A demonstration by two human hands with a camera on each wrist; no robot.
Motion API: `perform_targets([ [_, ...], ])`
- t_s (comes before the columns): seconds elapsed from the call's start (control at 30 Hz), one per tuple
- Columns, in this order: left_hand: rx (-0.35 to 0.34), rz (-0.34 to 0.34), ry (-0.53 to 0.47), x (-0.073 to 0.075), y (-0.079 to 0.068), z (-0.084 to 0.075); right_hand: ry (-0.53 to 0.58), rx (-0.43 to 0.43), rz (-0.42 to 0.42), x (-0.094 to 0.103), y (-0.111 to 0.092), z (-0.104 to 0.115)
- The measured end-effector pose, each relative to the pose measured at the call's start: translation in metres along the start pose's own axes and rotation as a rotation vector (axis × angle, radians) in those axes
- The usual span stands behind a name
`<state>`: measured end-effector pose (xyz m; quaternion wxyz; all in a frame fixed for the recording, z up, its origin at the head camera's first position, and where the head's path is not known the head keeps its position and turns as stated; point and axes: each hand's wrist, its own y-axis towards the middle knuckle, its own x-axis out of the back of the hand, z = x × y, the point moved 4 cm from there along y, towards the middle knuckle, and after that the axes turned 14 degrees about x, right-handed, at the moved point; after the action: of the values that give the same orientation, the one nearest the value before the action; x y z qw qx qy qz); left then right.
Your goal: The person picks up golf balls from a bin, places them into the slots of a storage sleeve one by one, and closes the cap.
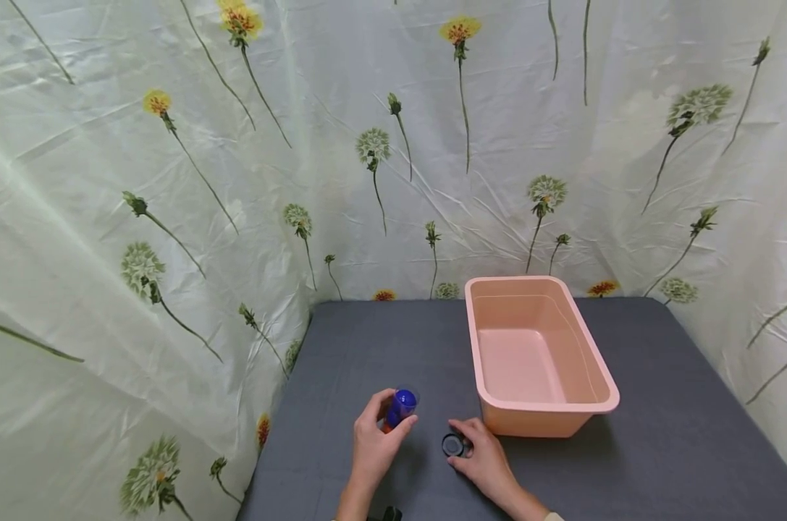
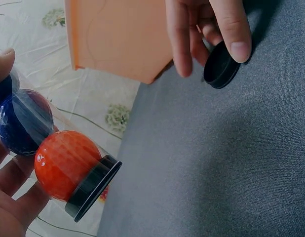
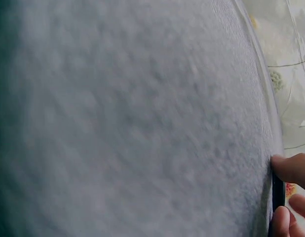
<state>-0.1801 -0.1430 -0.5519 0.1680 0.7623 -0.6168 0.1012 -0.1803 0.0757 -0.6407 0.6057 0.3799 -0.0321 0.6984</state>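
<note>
My left hand (image 1: 372, 447) grips a clear plastic tube (image 1: 402, 404) above the table, left of the basin. Inside it, the left wrist view shows blue golf balls (image 2: 24, 121) and an orange golf ball (image 2: 66, 165). A black end cap (image 2: 93, 188) closes the tube at the orange ball's end. To the right, my right hand (image 1: 487, 459) pinches a loose round black cap (image 1: 453, 445) by its rim, close over the cloth. The right wrist view catches only fingertips (image 3: 293, 170) and the cap's dark edge (image 3: 278, 192).
A peach plastic basin (image 1: 526, 423) stands just beyond my right hand on the grey cloth-covered table (image 1: 367, 340). Behind and to the left hangs a white curtain (image 1: 341, 181) printed with dandelions. A small black object (image 1: 392, 514) shows at the bottom edge by my left wrist.
</note>
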Motion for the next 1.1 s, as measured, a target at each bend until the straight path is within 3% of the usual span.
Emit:
perform_targets([
  [0.23, 0.036, 0.026, -0.005, -0.001, -0.003, 0.0, -0.066, 0.018, 0.065, 0.0, 0.002, 0.004],
  [0.53, 0.006, 0.054, -0.032, -0.004, -0.004, -0.001, -0.099, 0.075, 0.062, 0.0, 0.001, 0.005],
  [1.1, -0.03, 0.061, -0.028, -0.007, -0.004, 0.0, 0.003, 0.105, 0.09, 0.009, 0.012, 0.016],
])
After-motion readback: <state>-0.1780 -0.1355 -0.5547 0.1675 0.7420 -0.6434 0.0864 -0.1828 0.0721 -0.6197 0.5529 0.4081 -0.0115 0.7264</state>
